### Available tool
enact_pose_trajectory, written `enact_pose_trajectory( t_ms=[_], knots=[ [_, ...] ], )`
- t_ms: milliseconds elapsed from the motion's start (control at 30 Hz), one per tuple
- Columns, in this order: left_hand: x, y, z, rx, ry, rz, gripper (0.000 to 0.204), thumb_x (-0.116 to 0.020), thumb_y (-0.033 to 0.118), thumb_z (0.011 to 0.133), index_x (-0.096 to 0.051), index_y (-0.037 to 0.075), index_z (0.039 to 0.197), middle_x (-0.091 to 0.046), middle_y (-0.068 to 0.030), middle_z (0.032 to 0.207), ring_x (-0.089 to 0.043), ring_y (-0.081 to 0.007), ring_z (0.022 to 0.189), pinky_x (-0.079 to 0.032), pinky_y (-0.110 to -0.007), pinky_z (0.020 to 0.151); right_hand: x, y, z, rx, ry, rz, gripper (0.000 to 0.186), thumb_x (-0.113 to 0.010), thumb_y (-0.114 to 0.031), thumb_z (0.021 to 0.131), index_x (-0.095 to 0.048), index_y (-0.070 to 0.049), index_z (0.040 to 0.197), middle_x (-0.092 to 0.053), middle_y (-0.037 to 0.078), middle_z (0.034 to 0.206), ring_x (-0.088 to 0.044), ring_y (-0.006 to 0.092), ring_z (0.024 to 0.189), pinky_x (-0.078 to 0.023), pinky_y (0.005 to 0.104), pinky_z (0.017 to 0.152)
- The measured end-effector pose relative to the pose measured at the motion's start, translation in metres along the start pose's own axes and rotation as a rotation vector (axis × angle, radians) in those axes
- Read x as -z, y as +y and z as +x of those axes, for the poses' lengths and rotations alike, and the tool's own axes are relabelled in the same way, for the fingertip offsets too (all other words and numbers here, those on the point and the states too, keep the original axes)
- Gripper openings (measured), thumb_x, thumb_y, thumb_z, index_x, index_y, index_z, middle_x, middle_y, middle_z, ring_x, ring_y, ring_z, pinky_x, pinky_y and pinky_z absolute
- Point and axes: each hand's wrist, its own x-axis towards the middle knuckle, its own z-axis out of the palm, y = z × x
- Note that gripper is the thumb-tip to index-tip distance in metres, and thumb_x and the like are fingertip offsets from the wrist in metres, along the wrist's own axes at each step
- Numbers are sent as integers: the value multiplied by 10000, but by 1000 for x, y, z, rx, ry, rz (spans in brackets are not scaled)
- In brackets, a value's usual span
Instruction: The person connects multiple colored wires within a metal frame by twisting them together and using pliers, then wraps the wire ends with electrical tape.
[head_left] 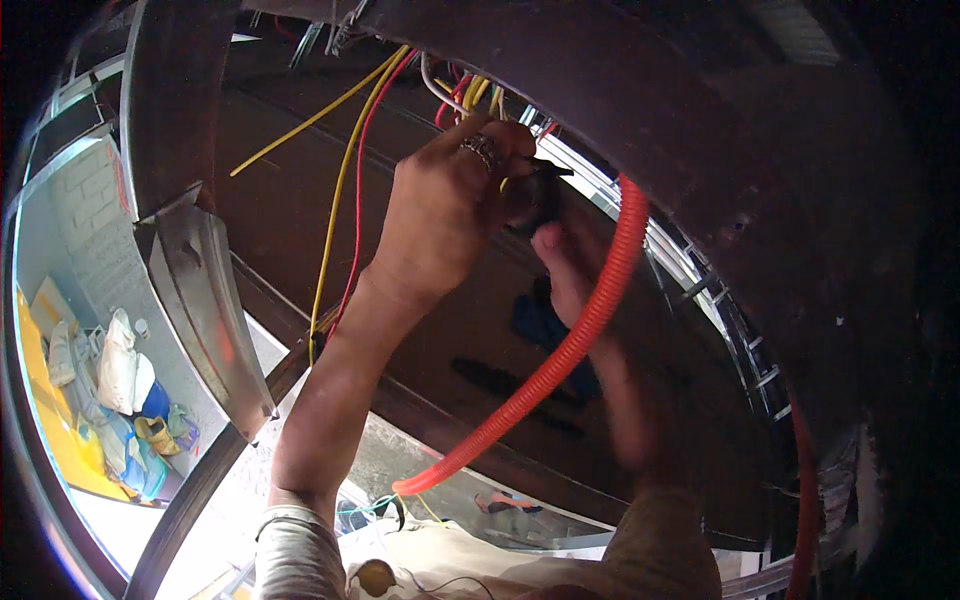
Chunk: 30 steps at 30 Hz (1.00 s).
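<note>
My left hand [440,205], with a ring on one finger, is raised to a bundle of wires [475,95] coming from under a dark beam. Its fingers are curled closed about the wire ends, which they mostly hide. Close beside it, my right hand [568,265] is closed on a small dark rounded object [535,195] with a short pointed end; shadow hides its exact kind. Loose yellow wire [345,190] and red wire [362,200] hang left of my left hand. An orange corrugated conduit [560,362] curves down in front of my right forearm.
A dark metal beam [680,120] crosses overhead at the right. At the left stands a bent metal profile [205,290]. Far below lie bags and cloths [125,385] on a yellow surface. A dark panel [290,130] lies behind my hands.
</note>
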Motion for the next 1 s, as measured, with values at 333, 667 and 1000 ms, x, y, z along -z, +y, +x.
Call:
enact_pose_trajectory(
  t_ms=[333,667,1000],
  knots=[
    [4,-9,3,-46,16,-129,163,-621,-83,795,-667,14,918,-692,-113,965,-702,-301,820,-563,-356,706,35,14,47,243,44,-701,315,-705,-36,858,-645,-64,1166,-651,63,1116,-597,191,1050,-464,332,897],
    [8,-10,1,-158,-23,199,229,-613,-20,717,-651,69,924,-651,-54,1010,-634,-313,946,-548,-415,752,17,-17,24,103,54,-294,282,-608,-186,946,-620,-23,1175,-656,85,1153,-574,205,1108,-423,360,974],
    [9,-6,-2,-44,-48,31,291,-665,-57,679,-648,42,952,-659,-75,1000,-678,-301,866,-564,-385,734,-20,-18,-8,35,56,113,247,-633,-211,941,-618,-43,1122,-651,91,1143,-570,215,1083,-449,364,936]
  ],
)
